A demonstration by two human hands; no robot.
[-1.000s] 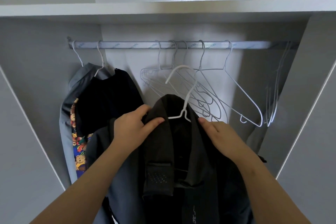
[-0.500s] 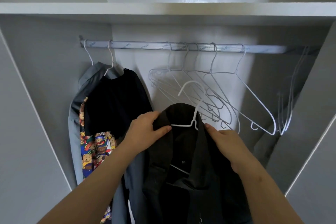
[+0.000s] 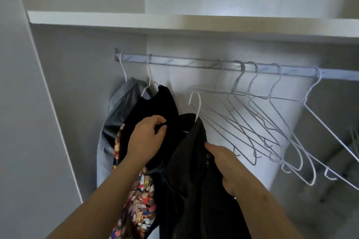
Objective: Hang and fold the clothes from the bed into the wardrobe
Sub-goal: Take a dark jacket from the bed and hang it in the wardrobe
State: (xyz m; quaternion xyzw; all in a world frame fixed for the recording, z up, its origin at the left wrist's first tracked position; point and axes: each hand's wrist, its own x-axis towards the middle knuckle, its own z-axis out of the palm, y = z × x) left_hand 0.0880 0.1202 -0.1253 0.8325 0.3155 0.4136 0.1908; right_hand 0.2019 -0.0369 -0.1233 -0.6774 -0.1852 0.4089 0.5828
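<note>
The dark grey zip-up jacket (image 3: 194,170) on its white wire hanger (image 3: 197,106) has risen closer beneath the pale metal wardrobe rail (image 3: 174,63) and turned sideways; the left hand (image 3: 147,141) rose with it, while the right hand (image 3: 225,163) slid lower, farther from the rail

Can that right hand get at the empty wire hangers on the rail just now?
Probably yes: the empty white wire hangers hang just beside the right hand with nothing between. But it grips the dark jacket, so it would have to let go first.
</note>
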